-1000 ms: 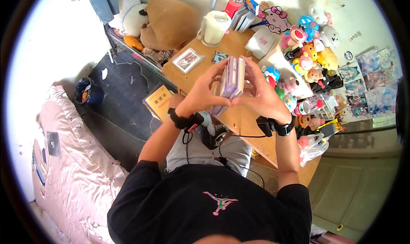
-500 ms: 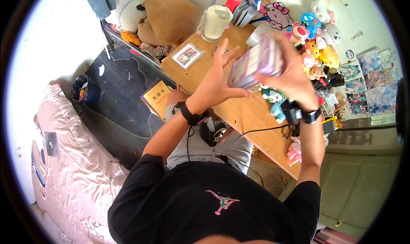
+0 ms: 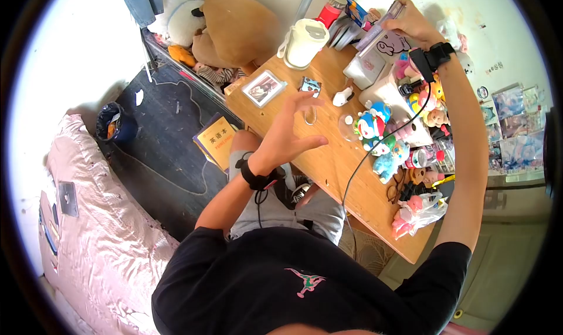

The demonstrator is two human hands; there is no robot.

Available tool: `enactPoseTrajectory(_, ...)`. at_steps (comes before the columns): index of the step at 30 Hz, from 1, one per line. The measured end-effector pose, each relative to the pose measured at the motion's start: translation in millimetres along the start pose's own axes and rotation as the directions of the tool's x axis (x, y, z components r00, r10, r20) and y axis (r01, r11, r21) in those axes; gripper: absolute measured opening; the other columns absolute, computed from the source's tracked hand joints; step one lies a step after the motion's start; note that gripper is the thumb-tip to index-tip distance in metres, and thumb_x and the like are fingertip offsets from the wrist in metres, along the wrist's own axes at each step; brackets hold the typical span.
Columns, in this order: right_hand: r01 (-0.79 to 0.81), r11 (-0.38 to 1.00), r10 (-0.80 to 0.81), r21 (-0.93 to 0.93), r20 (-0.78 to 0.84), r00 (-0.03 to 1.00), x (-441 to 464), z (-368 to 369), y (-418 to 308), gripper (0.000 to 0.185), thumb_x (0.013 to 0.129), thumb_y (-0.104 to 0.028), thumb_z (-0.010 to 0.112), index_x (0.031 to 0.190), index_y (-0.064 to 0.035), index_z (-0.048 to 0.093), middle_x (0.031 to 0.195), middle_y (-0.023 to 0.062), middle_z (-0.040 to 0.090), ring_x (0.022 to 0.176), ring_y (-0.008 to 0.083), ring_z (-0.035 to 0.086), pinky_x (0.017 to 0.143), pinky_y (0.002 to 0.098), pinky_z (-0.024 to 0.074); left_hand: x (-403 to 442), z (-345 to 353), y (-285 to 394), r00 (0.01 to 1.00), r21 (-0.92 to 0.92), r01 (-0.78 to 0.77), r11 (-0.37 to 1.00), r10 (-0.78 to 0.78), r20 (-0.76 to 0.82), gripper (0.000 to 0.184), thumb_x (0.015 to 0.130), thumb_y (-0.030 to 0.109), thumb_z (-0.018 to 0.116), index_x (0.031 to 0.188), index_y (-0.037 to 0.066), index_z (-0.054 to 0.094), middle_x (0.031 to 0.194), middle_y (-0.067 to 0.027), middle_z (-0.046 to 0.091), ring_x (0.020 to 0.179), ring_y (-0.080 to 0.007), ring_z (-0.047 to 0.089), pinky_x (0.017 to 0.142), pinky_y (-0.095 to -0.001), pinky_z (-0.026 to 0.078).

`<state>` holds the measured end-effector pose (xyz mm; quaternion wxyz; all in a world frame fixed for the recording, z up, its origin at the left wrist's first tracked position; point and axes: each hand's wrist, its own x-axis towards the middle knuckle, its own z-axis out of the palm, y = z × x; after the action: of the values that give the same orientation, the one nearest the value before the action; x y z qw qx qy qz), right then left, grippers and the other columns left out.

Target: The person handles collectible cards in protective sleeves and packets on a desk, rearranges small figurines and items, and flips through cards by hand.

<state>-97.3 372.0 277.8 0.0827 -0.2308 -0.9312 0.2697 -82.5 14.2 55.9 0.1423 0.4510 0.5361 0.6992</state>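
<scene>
My right hand (image 3: 415, 23), arm stretched to the far right, grips the purple cases (image 3: 381, 30) at the back of the desk, beside the white box (image 3: 368, 67). Over the desk's near left part, my left hand (image 3: 287, 130) is empty with its fingers apart. Beyond it lie a framed picture card (image 3: 264, 89) and a small blue patterned item (image 3: 310, 87). A white mouse-like object (image 3: 343, 96) rests between my hands. The cases' lower part is partly hidden behind the box.
A cream jug (image 3: 305, 43) and a red-lidded jar (image 3: 329, 14) stand at the back of the wooden desk (image 3: 328, 165). Plush toys (image 3: 375, 127) crowd its right side. A black cable crosses the desk from my right wrist. A bin (image 3: 117, 123) stands on the floor.
My right hand has carried the purple cases from between both hands to the back right of the desk. My left hand has let go of them and stays open near the desk's edge.
</scene>
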Motion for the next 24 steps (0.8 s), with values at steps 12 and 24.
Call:
enactPoseTrajectory(12, -0.228, 0.942, 0.221, 0.246, 0.057, 0.974, 48.6, 33.7, 45.1, 0.091, 0.072, 0.005, 0.080, 0.144, -0.0010, 0.027, 0.118, 0.0165, 0.055, 0.099, 0.0223, 0.065, 0.085, 0.0341, 0.0587, 4.2, -18.7, 5.2, 1.000, 0.070, 0.005, 0.998, -0.003, -0.019, 0.069, 0.079, 0.011, 0.084, 0.135, 0.000, 0.045, 0.118, -0.0122, 0.066, 0.119, -0.0259, 0.061, 0.109, -0.0381, 0.042)
enactPoseTrajectory(24, -0.217, 0.937, 0.189, 0.273, 0.125, 0.974, 65.8, 28.5, 78.3, 0.088, 0.073, 0.006, 0.078, 0.145, 0.0008, 0.027, 0.125, 0.0168, 0.055, 0.113, 0.0258, 0.062, 0.095, 0.0385, 0.0556, 2.8, -17.9, -14.5, 0.998, -0.010, 0.059, 0.998, -0.059, -0.029, 0.055, 0.086, 0.011, 0.079, 0.131, 0.001, 0.050, 0.108, -0.0107, 0.068, 0.109, -0.0229, 0.064, 0.104, -0.0373, 0.045)
